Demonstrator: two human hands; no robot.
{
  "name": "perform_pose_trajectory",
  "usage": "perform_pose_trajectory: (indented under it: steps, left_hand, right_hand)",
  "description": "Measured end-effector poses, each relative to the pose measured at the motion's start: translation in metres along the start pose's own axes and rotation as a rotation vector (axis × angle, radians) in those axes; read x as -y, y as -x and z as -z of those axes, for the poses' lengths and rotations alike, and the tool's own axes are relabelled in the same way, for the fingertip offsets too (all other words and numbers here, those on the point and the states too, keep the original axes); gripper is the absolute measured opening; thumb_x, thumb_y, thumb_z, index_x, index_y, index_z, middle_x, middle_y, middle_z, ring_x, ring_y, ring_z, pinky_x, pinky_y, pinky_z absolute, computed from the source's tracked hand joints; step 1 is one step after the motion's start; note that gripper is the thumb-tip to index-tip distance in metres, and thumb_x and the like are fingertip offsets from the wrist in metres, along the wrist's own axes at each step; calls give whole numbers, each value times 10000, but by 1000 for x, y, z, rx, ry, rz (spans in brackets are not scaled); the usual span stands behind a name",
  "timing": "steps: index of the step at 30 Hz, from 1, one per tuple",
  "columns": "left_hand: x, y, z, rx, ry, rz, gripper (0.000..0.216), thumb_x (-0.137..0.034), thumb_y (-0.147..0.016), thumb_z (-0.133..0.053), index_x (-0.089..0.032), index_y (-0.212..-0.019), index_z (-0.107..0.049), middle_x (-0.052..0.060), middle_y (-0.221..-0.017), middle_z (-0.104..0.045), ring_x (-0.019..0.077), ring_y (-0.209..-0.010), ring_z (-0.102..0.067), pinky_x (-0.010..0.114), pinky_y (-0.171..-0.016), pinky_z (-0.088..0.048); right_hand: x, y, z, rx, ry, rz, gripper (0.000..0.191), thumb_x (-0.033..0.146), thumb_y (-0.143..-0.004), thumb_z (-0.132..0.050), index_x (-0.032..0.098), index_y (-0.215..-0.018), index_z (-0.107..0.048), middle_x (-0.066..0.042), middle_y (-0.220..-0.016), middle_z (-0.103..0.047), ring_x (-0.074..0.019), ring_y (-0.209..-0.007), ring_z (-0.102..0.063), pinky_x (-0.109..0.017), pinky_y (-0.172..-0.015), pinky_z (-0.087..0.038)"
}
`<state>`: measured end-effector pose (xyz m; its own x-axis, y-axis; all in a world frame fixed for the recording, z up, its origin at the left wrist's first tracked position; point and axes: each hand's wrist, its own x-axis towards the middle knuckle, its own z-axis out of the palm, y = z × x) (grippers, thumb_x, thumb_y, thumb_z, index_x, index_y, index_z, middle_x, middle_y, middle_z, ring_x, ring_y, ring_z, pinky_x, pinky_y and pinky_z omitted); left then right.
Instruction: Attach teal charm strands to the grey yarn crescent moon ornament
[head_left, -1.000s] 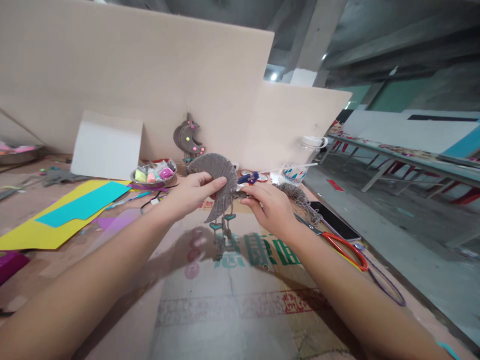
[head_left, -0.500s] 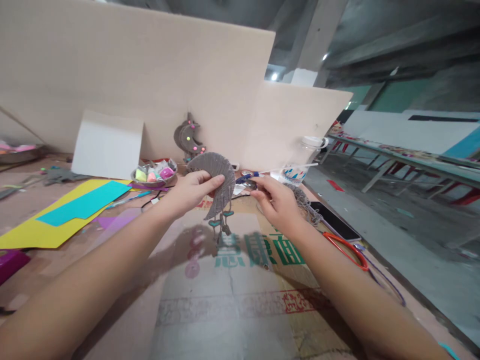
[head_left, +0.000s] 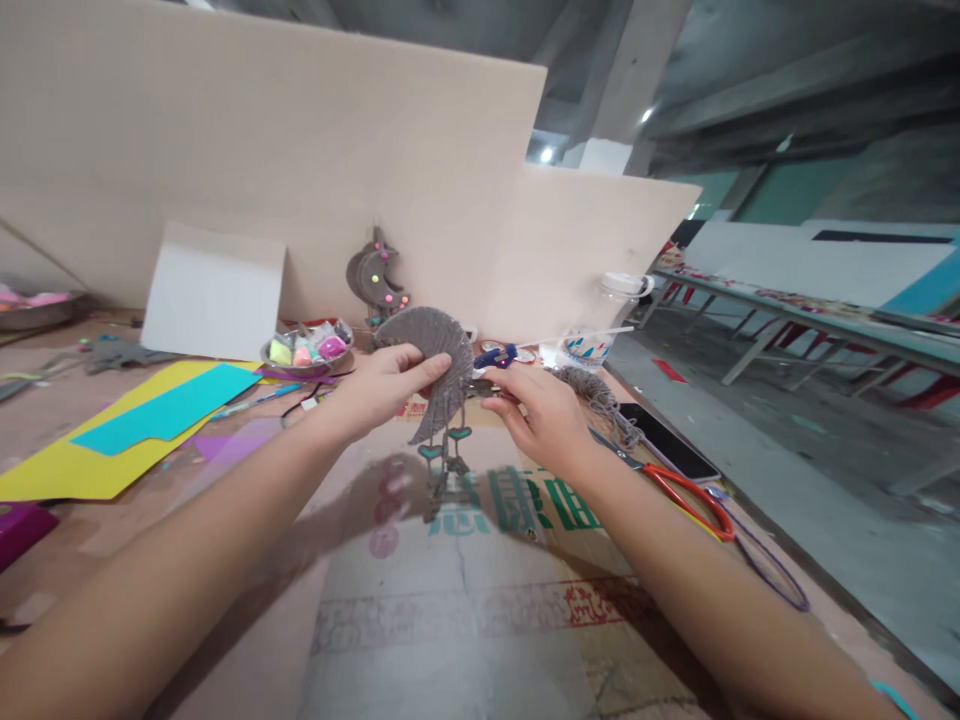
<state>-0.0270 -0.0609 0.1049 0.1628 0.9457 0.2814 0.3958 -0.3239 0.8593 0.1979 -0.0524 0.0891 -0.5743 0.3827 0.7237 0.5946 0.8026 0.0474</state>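
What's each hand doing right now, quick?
Left hand: closed, holding the gray crescent.
Right hand: partly closed beside the crescent; whether it holds anything can't be told.

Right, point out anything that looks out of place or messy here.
A flat red piece lies on the floor beyond the right edge of the table, apart from the craft materials. The gray yarn is loosely tangled near the phone, unlike the close rows on the crescent in the left hand. Nothing looks spilled.

Bare hands and forearms
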Motion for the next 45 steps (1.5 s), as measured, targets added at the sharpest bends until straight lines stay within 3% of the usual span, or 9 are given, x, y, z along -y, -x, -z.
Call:
perform_pose_trajectory:
  steps: [17, 25, 29, 33, 35, 37, 40, 45]
  left_hand:
    - [-2, 1, 0, 7, -59, 0, 500, -656, -784, -510, -169, -668, -515, -15, -662, -484, 136, -647, -467, 259, -595, -342]
    - [-1, 1, -2, 4, -55, -1, 501, -652, -781, -518, -160, -692, -548, -6, -691, -533, 140, -669, -497, 257, -610, -354]
    - [1, -1, -1, -12, -55, 10, 505, -654, -778, -520, -158, -694, -556, -3, -688, -548, 145, -675, -515, 262, -619, -367]
    - [3, -4, 3, -35, -27, 23, 487, -630, -784, -533, -155, -683, -563, 15, -715, -595, 164, -728, -560, 274, -679, -404]
    - [5, -5, 7, -48, -36, 32, 470, -613, -787, -542, -156, -679, -565, 21, -717, -608, 165, -724, -567, 273, -667, -409]
    - [6, -7, 10, -57, -37, 45, 454, -600, -784, -551, -158, -682, -568, 27, -722, -619, 166, -721, -573, 272, -657, -415]
    - [9, -9, 13, -51, -30, 64, 436, -582, -786, -555, -159, -679, -572, 35, -734, -631, 170, -733, -580, 278, -677, -430]
    - [11, -10, 12, -23, -62, 61, 437, -574, -791, -542, -153, -683, -584, 39, -727, -624, 180, -739, -579, 294, -693, -431]
  right_hand:
    - [2, -2, 0, -14, 17, 41, 233, 316, -927, -495, 146, -1037, -610, -89, -925, -687, -203, -866, -619, -318, -760, -468]
    - [2, -1, -2, -39, -8, 43, 185, 278, -918, -511, 155, -999, -623, -84, -931, -691, -199, -862, -619, -313, -764, -468]
    - [1, -1, -1, -55, -84, -46, 235, 293, -920, -500, 160, -1087, -597, -87, -936, -679, -199, -854, -613, -312, -746, -464]
    - [-11, -4, 3, -87, -154, -277, 296, 340, -921, -473, 162, -1123, -596, -83, -923, -671, -197, -808, -603, -316, -726, -455]
    - [-21, -4, 1, 37, -161, -403, 312, 354, -915, -472, 171, -1126, -611, -82, -964, -681, -206, -837, -608, -321, -747, -452]
    - [-33, 0, -5, 255, -162, -497, 333, 333, -905, -477, 160, -1153, -618, -100, -1039, -684, -223, -894, -616, -327, -776, -449]
    - [-44, 10, -19, 491, -168, -536, 348, 264, -861, -527, 152, -1173, -635, -115, -1067, -695, -229, -888, -632, -316, -766, -448]
    - [-45, 18, -30, 559, -222, -509, 289, 280, -804, -603, 209, -1069, -695, -47, -791, -720, -183, -662, -614, -268, -628, -422]
